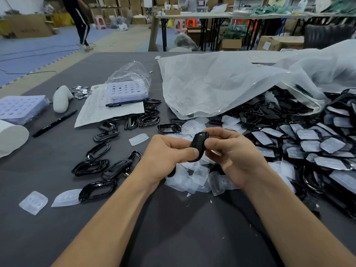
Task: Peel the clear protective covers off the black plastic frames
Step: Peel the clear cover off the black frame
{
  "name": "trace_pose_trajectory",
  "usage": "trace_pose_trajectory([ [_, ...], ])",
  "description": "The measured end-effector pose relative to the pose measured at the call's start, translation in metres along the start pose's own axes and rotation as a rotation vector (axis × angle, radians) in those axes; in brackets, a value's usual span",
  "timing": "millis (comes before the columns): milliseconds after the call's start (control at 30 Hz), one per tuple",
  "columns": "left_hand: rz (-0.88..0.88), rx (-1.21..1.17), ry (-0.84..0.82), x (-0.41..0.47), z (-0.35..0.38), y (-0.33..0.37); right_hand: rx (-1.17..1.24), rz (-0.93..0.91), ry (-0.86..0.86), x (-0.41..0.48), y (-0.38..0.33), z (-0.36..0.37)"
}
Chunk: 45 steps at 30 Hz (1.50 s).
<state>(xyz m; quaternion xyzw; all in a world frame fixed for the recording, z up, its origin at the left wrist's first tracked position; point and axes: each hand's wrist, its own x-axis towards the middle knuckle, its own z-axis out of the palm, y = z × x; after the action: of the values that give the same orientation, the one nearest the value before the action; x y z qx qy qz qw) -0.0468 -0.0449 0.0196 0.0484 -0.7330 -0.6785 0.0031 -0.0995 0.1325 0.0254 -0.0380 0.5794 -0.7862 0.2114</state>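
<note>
Your left hand (pixel 167 153) and right hand (pixel 231 151) both pinch one black frame (pixel 198 146), just above the shed covers (pixel 196 178). Bare frames (pixel 96 164) scattered left: done. The covered heap (pixel 308 143) spills from the bag (pixel 221 83) on the right, so I'd say most remains.

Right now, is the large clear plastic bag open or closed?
Open: the plastic bag gapes at its mouth, and black frames spill out onto the table.

Warehouse-type room. Long white-topped table with black metal legs (pixel 192 16) spans the back. Brown cardboard boxes (pixel 231 43) under and behind it. Pink plastic stools (pixel 100 22) left of it. Blue interlocking foam floor mats (pixel 28 53) left of it, person in black striped trousers (pixel 81 26) on them. Dark grey worktop (pixel 57 218) in front of it.
</note>
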Motion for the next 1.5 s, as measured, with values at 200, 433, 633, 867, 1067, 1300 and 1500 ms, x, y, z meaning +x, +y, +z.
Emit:
trace_pose_trajectory([
  [200, 0.002, 0.013, -0.014, 0.002, -0.001, 0.001, 0.082, 0.012, 0.006, 0.000, 0.001, 0.003],
  [433, 0.076, -0.074, 0.010, 0.000, 0.003, -0.004, 0.041, 0.041, 0.067, 0.000, 0.000, 0.007],
  [633, 0.071, -0.161, 0.011, 0.005, -0.003, -0.005, 0.000, -0.042, 0.081, -0.004, 0.001, 0.012],
  [867, 0.034, -0.330, -0.123, 0.006, -0.011, -0.004, 0.116, -0.101, -0.051, -0.009, -0.004, 0.017],
  [1067, 0.107, 0.144, 0.408, 0.004, 0.005, -0.006, -0.718, -0.432, 0.452, -0.007, 0.015, 0.022],
  [1300, 0.350, 0.662, 0.447, -0.009, 0.022, -0.005, -0.681, -0.347, 0.346, -0.009, 0.026, 0.034],
  [1500, 0.241, 0.424, 0.294, -0.005, 0.017, -0.001, -0.562, -0.270, 0.324, -0.002, 0.021, 0.024],
])
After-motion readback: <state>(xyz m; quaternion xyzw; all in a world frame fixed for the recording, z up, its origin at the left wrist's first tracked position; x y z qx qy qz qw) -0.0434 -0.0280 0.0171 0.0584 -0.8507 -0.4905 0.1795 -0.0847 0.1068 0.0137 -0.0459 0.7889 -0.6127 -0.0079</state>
